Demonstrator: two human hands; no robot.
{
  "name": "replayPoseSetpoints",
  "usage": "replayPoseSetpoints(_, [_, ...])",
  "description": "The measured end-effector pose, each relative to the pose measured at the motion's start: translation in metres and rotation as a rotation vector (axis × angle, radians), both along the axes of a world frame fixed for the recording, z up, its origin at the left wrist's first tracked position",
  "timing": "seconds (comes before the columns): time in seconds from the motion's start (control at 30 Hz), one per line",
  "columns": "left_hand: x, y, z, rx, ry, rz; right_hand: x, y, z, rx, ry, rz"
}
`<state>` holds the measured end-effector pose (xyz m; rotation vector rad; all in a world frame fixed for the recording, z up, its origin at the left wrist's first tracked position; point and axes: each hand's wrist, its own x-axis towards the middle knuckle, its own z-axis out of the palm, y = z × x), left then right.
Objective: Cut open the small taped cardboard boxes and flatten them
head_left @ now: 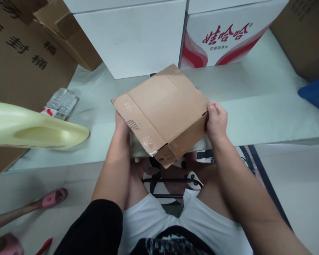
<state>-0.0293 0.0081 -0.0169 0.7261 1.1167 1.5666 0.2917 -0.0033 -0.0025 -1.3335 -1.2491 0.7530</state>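
Observation:
Between my two hands is a brown cardboard box [167,102], tilted and held above the front edge of the pale green cloth surface [260,106]. Clear tape and dark printed marks show on its left flap. My left hand [121,124] grips the box from its left side; most of those fingers are hidden behind the cardboard. On the right, my right hand [217,119] is closed on the box's corner, with the thumb on top.
White cartons [138,39] stand at the back, one with red lettering [225,33]. Left are a yellow plastic bottle [42,127], a clear plastic package [61,102] and large brown boxes [23,71]. A blue object [316,94] sits far right. Another person's pink slipper [53,198] is on the floor.

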Motion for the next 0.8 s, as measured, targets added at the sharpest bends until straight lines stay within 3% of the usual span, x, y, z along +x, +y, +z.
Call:
replayPoseSetpoints(0.17, [0.017,-0.016,0.034,0.058,-0.118,-0.072,0.002,-0.001,0.002,0.088,-0.249,-0.108])
replayPoseSetpoints(0.27, [0.017,-0.021,0.043,0.08,-0.056,-0.02,0.003,0.001,-0.001,0.136,-0.28,-0.108])
replayPoseSetpoints(0.37, [0.013,-0.019,0.043,0.121,-0.002,0.058,0.003,0.006,-0.007,0.022,-0.056,-0.111])
replayPoseSetpoints(0.47, [0.012,-0.017,0.043,0.191,-0.004,0.08,-0.001,0.007,-0.011,-0.185,0.236,0.127])
replayPoseSetpoints(0.57, [0.015,-0.02,0.045,0.226,-0.02,0.087,-0.009,0.002,-0.01,-0.303,0.333,0.343])
replayPoseSetpoints(0.7, [0.021,-0.027,0.047,0.247,-0.059,0.059,-0.016,-0.002,-0.007,-0.364,0.393,0.31])
replayPoseSetpoints(0.8, [0.021,-0.025,0.038,0.168,-0.081,-0.04,-0.014,0.001,-0.007,-0.341,0.421,0.214])
